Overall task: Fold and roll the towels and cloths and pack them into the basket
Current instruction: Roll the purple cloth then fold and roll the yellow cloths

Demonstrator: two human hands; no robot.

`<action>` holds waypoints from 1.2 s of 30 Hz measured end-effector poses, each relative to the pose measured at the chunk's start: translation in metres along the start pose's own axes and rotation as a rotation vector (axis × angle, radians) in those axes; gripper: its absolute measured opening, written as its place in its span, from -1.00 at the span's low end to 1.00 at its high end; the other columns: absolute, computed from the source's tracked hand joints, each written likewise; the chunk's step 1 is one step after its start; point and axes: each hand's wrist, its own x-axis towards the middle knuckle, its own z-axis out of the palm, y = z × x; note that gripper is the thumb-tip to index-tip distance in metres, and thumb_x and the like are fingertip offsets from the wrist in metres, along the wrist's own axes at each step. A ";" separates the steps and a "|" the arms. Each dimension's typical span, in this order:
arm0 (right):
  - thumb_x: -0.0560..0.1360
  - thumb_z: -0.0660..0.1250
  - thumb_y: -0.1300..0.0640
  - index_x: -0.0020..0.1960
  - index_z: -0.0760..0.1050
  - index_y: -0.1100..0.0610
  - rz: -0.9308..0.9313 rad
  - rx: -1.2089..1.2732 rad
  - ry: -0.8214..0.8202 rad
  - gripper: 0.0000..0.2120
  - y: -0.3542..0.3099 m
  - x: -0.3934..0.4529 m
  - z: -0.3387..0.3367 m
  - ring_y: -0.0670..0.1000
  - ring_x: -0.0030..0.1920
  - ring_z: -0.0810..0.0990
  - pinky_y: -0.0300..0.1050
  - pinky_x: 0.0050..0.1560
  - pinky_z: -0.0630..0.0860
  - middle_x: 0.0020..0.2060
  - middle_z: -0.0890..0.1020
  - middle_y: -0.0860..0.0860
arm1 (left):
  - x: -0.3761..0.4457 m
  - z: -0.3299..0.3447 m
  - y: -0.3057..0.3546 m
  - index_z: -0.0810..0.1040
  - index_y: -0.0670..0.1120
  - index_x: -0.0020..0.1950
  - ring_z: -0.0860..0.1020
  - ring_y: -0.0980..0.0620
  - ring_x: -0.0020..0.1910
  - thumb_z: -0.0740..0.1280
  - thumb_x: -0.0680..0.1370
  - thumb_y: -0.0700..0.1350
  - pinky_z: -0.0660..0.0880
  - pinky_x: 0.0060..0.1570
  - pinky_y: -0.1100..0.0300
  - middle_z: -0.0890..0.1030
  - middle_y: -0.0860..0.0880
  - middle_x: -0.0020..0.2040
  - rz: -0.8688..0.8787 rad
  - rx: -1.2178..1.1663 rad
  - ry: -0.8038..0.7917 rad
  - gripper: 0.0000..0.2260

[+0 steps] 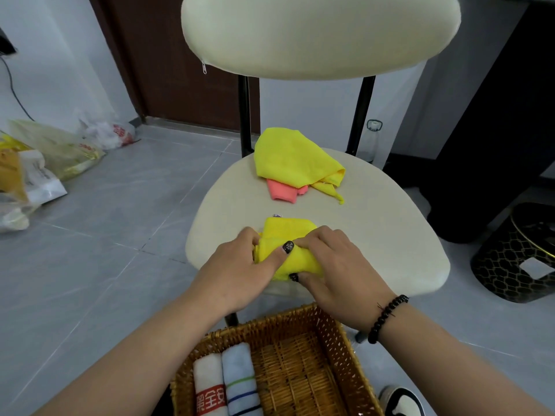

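While the yellow cloth (285,250) lies partly rolled at the near edge of the chair seat (375,235), both hands close on it: the left hand (240,271) pinches the left end with thumb laid across the top, and the right hand (330,262) clamps the right end, fingers curled over, thumb tucked under. Each grip is closed on the cloth.

To do the step well, keep tension even across both ends and roll forward in short turns, so the edges stay aligned and the roll stays tight.

Both forearms reach forward from below, wrists low, palms down. Farther back on the seat, a second yellow cloth (294,157) lies loosely over a pink cloth (285,190). Below the hands, the wicker basket (339,340) already holds a white towel (208,382) and a blue towel (240,379), rolled side by side.
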 end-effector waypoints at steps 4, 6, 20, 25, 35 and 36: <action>0.45 0.17 -0.09 0.23 0.47 0.12 0.085 0.023 0.043 -0.55 -0.005 0.005 0.000 0.08 0.08 0.41 -0.01 0.08 0.39 0.07 0.49 0.03 | 0.000 -0.002 0.002 0.33 -0.01 -0.06 0.56 0.02 -0.39 0.25 0.43 0.32 0.40 -0.34 0.13 0.55 -0.04 -0.32 -0.115 -0.149 0.059 -0.59; 0.47 0.13 -0.13 0.20 0.48 0.11 0.149 0.038 0.046 -0.56 -0.007 0.009 0.000 0.06 0.10 0.40 -0.03 0.11 0.36 0.05 0.49 0.03 | 0.000 -0.002 0.007 0.35 -0.08 -0.07 0.64 -0.02 -0.39 0.31 0.44 0.25 0.53 -0.31 0.09 0.62 -0.11 -0.31 -0.211 -0.339 0.054 -0.59; 0.51 0.32 0.05 0.13 0.53 0.11 0.339 0.473 0.145 -0.77 -0.023 0.024 0.001 0.00 -0.01 0.47 -0.22 -0.10 0.26 -0.03 0.51 0.04 | -0.011 0.000 0.014 0.54 -0.23 0.07 0.65 -0.06 0.01 0.19 0.61 -0.14 0.58 0.04 0.13 0.66 -0.20 0.02 -0.283 -1.169 -0.213 -0.80; 0.55 0.28 0.20 0.02 0.58 0.19 0.358 0.831 0.079 -0.87 -0.028 0.014 -0.010 0.04 -0.10 0.57 0.04 -0.02 0.50 -0.08 0.64 0.17 | -0.019 -0.002 0.013 0.52 -0.22 0.15 0.66 -0.07 -0.01 0.24 0.54 -0.14 0.60 0.02 0.07 0.67 -0.18 0.03 -0.206 -1.257 -0.220 -0.76; 0.48 0.38 0.13 0.28 0.44 0.14 0.514 1.018 0.115 -0.61 -0.034 -0.006 -0.009 0.05 0.16 0.54 0.04 0.20 0.50 0.17 0.54 0.08 | -0.030 -0.006 0.015 0.55 -0.12 0.18 0.63 -0.14 0.06 0.40 0.44 -0.08 0.57 0.04 -0.15 0.63 -0.17 0.12 -0.220 -1.087 -0.114 -0.67; 0.45 0.41 0.07 0.28 0.44 0.15 0.544 1.068 0.054 -0.56 -0.035 -0.008 -0.010 0.06 0.17 0.55 0.07 0.22 0.49 0.19 0.54 0.10 | -0.032 -0.007 0.015 0.55 -0.11 0.16 0.63 -0.14 0.04 0.41 0.38 -0.05 0.58 0.03 -0.16 0.63 -0.17 0.11 -0.220 -1.084 -0.116 -0.64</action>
